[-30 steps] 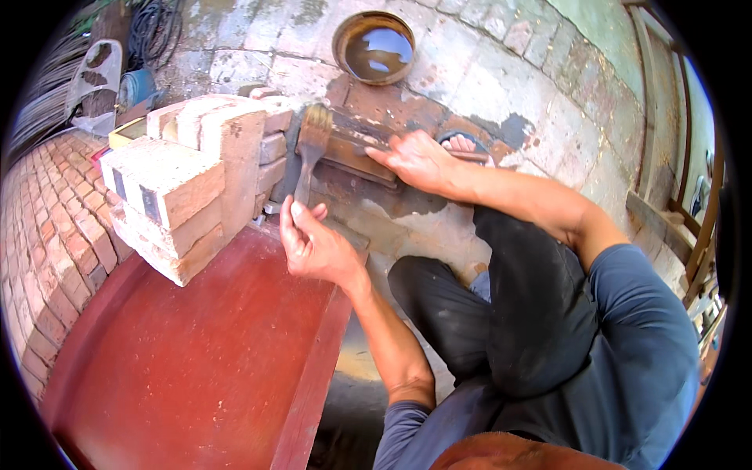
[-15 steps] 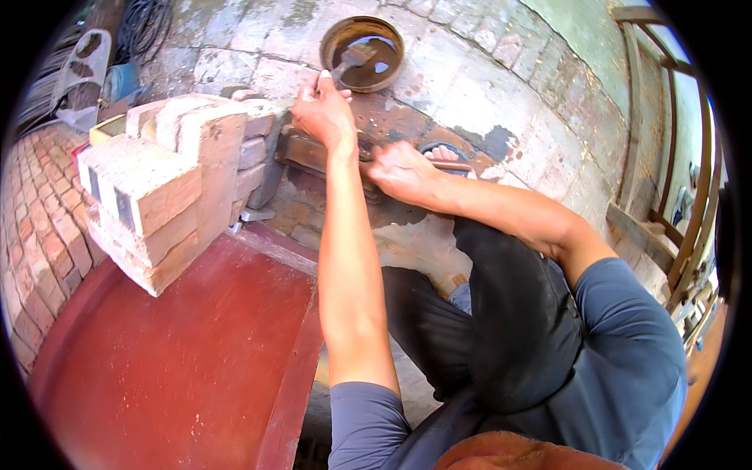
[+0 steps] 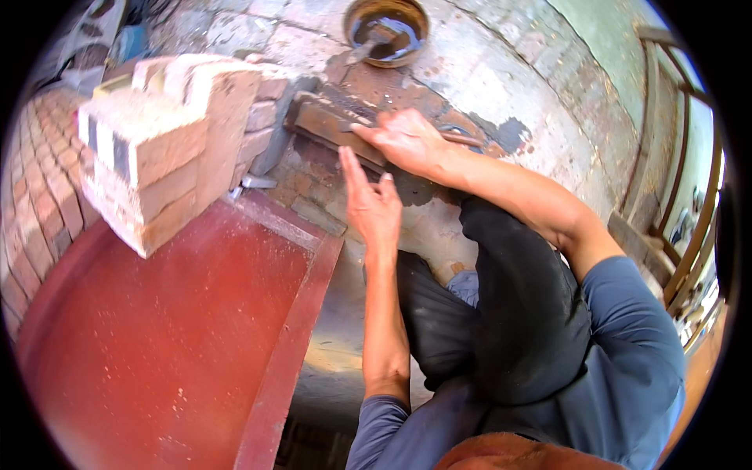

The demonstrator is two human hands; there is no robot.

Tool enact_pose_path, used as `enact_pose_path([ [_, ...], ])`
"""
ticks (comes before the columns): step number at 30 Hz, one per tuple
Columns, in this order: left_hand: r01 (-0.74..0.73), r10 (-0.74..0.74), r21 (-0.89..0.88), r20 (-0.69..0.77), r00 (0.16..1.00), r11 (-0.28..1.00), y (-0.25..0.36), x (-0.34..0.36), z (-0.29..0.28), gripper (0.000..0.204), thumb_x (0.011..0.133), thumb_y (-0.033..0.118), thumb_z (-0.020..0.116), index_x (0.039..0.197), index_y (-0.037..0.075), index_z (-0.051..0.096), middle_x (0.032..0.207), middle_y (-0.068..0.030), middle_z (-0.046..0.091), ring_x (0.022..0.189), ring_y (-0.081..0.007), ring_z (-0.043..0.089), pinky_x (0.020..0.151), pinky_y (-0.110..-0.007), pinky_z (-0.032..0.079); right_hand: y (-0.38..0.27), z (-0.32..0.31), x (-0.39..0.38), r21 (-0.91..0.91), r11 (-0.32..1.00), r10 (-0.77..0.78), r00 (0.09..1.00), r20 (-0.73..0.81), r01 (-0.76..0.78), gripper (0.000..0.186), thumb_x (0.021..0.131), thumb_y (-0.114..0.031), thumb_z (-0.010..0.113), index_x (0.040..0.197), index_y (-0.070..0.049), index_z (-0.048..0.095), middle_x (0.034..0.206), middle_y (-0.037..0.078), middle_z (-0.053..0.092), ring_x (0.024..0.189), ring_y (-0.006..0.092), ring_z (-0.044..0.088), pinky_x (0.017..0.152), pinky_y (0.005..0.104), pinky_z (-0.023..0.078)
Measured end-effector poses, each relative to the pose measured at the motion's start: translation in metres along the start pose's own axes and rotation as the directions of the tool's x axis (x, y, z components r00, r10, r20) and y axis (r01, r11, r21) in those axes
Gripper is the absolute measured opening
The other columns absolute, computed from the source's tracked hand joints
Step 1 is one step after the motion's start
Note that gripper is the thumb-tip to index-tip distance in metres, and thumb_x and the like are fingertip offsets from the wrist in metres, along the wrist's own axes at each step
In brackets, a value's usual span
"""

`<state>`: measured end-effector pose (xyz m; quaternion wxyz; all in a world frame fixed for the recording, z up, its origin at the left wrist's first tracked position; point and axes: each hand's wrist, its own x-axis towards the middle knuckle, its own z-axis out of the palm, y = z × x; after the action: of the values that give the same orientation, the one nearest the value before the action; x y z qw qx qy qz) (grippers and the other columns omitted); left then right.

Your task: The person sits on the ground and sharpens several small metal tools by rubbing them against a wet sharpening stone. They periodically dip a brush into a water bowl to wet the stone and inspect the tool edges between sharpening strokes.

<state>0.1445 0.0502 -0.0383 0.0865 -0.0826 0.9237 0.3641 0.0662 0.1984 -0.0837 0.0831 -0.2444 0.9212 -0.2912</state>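
Note:
My left hand [image 3: 374,207] is open, its fingers stretched out just short of a long brown block [image 3: 317,117] on the wet bricks. Over that block my right hand [image 3: 409,145] is closed, its fingers pointing left along the top. A brown rod-like handle [image 3: 464,139] sticks out to the right from behind this wrist; whatever it joins is hidden under the hand. Farther off, a round brown bowl [image 3: 352,16] holds dark liquid. A flat brush [image 3: 368,47] leans in it, untouched by either hand.
Pale bricks [image 3: 168,149] are stacked at the left on the corner of a red board [image 3: 180,313]. Brick paving [image 3: 47,172] lies beyond it. A wooden frame [image 3: 650,133] stands at the right. My bent knees are just below my hands.
My left hand has let go of the brush in the bowl and drawn back toward me, fingers now extended. My right hand has shifted slightly left along the block. The view has moved somewhat.

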Motion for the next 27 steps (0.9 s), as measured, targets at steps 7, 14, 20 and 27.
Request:
enact_pose_path([
  [7,-0.026,0.010,0.106,0.150,0.989,0.994,-0.003,0.014,0.014,0.105,0.087,0.020,0.083,0.171,0.005,0.022,0.168,-0.0222,0.044,0.092,-0.0340,0.077,0.086,-0.047,0.060,0.001,-0.001,-0.001,-0.029,1.000,0.009,1.000,-0.029,-0.010,0.036,0.094,-0.016,0.064,0.128,-0.008,0.073,0.084,0.021,0.073,0.074,0.0387,0.075,0.057,0.0457,0.058],
  [14,0.011,-0.020,0.051,0.190,0.982,0.999,-0.001,0.010,0.026,0.114,0.084,0.031,0.083,0.172,0.004,0.016,0.168,-0.0261,0.041,0.133,-0.0482,0.061,0.104,-0.052,0.055,-0.001,-0.010,-0.014,-0.120,0.991,0.059,0.997,0.052,-0.052,0.039,0.097,-0.019,0.062,0.134,-0.013,0.073,0.082,0.022,0.071,0.072,0.0388,0.075,0.059,0.0465,0.058],
  [20,0.045,-0.057,0.091,0.126,0.990,0.995,-0.002,0.033,0.009,0.107,0.085,0.032,0.083,0.169,0.003,0.024,0.164,-0.0260,0.047,0.132,-0.0459,0.063,0.105,-0.052,0.055,-0.007,-0.005,0.018,-0.077,0.996,-0.044,0.999,-0.019,0.042,0.023,0.093,-0.017,0.065,0.111,-0.007,0.076,0.074,0.020,0.070,0.068,0.0389,0.072,0.058,0.0463,0.057],
  [27,0.072,-0.070,-0.007,0.144,0.987,0.997,-0.001,0.029,0.020,0.110,0.084,0.029,0.084,0.171,0.004,0.022,0.165,-0.0255,0.046,0.136,-0.0464,0.060,0.109,-0.049,0.054,0.001,-0.006,0.006,-0.105,0.992,-0.089,0.987,-0.135,0.075,0.031,0.091,-0.014,0.066,0.119,-0.008,0.076,0.076,0.018,0.071,0.067,0.0373,0.073,0.055,0.0460,0.056],
])
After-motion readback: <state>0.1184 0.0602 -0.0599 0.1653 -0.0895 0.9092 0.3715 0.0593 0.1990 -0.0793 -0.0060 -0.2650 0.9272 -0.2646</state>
